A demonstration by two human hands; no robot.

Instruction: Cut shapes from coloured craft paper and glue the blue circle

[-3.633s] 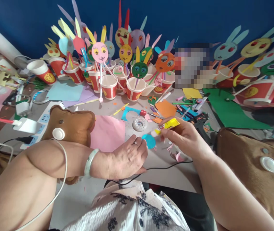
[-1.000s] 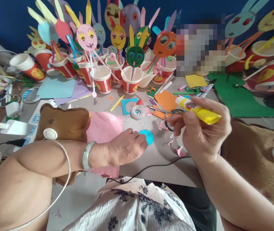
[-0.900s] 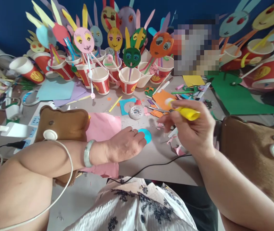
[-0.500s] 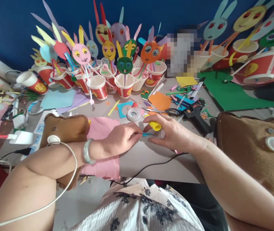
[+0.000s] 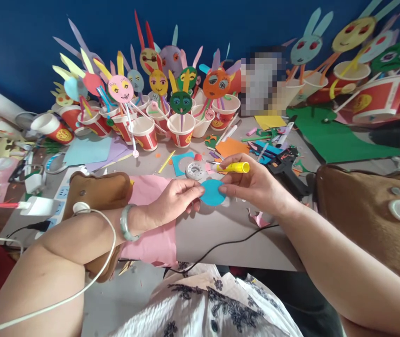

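A round blue paper disc (image 5: 213,192) faces up, held out flat between both hands above the table. My left hand (image 5: 177,195) pinches its left edge between thumb and fingers. On the right edge, the thumb and fingers of my right hand (image 5: 250,185) are closed too. That same hand also keeps a yellow marker-like tube (image 5: 236,167) across its fingers, its wide end pointing right. Just behind the disc lie a white tape roll (image 5: 195,170) and a blue paper square (image 5: 179,164) with a round outline in it.
Paper cups (image 5: 181,131) with paper animal faces crowd the back. A black glue gun (image 5: 289,171) lies near my right hand, its dark cord (image 5: 217,241) crossing the front. Brown hot-water bags (image 5: 357,206) sit on both sides. Pink paper (image 5: 150,243) lies under my left forearm.
The blue disc has turned from nearly edge-on to face up, and my right hand has closed on its edge. The yellow tube has swung to point right.
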